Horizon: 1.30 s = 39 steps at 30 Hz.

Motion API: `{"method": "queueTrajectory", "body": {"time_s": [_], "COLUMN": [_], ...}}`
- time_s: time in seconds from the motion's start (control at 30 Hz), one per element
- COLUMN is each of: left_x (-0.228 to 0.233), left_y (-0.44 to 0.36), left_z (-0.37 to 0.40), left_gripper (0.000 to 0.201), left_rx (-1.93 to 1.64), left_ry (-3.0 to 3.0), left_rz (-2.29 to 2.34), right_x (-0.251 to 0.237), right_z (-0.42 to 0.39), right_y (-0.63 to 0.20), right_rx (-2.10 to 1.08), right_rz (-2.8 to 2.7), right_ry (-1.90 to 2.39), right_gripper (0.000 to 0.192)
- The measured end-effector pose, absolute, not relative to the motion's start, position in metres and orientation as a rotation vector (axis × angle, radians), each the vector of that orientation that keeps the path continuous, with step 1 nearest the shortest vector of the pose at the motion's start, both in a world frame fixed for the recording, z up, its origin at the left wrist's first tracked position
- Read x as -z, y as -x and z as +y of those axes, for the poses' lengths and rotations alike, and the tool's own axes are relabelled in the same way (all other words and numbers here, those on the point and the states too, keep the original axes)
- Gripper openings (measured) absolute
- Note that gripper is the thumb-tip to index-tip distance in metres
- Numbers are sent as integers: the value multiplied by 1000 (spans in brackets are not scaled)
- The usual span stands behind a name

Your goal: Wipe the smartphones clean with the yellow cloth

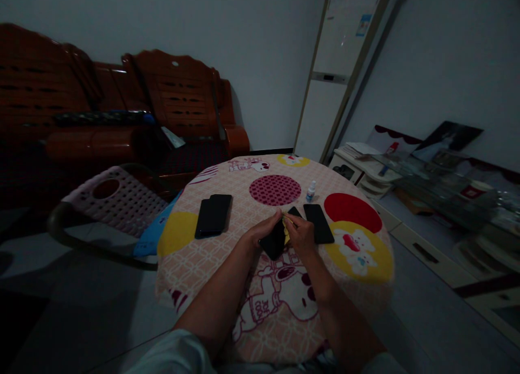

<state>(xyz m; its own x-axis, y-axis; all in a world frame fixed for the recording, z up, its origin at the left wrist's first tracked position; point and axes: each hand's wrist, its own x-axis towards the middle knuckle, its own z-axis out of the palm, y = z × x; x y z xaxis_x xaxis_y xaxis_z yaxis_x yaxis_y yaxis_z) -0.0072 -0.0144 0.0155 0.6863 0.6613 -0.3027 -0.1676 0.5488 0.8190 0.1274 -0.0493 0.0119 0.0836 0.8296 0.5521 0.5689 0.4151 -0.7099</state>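
Observation:
My left hand (260, 234) holds a black phone (273, 243) above the middle of a round table (227, 276) covered with a pink cartoon cloth. My right hand (301, 234) presses a small yellow cloth (286, 230) against the phone's upper edge. Another black phone (319, 223) lies flat just right of my hands. Two more black phones (213, 215) lie overlapping at the left. A small white dropper bottle (311, 191) stands upright beyond my hands.
A pink perforated plastic chair (117, 198) stands left of the table. A dark red wooden sofa (122, 108) runs along the back wall. A tall white air conditioner (337, 76) stands in the corner. A low white cabinet (410, 222) with clutter lines the right wall.

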Motion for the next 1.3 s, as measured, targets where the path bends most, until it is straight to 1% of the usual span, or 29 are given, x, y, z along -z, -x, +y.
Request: {"method": "queueTrajectory", "body": {"time_s": [0.1,0.23,0.37,0.47,0.57,0.77,0.9,0.97,1.1,1.3], "left_x": [-16,-13,-7,-4,-6,-16,-19,-20,-19,-6], "left_y": [7,6,6,8,11,8,6,6,10,13], "left_z": [-18,-16,-8,-3,0,-1,-1,0,4,14], "left_gripper": [69,71,63,63,64,48,44,43,49,49], "left_rx": [-397,-351,-508,-597,-592,-530,-530,-540,-556,-721], "left_ry": [-885,-834,-759,-707,-640,-396,-334,-328,-332,-324], "left_rz": [608,614,679,795,823,665,580,543,513,486], "right_x": [-12,-10,-8,-8,-9,-10,-7,-6,-7,-13], "right_z": [-46,-44,-47,-52,-56,-56,-55,-56,-60,-66], "right_y": [-138,-142,-129,-117,-109,-108,-108,-107,-100,-92], "right_rx": [-253,-263,-341,-379,-409,-399,-434,-447,-465,-503], "right_rz": [-1465,-1436,-1582,-1717,-1793,-1756,-1786,-1827,-1956,-2022], "right_ry": [1339,1348,1249,1148,1086,1129,1115,1105,1071,1002], "right_gripper": [28,29,25,23,21,23,23,22,19,20]}}
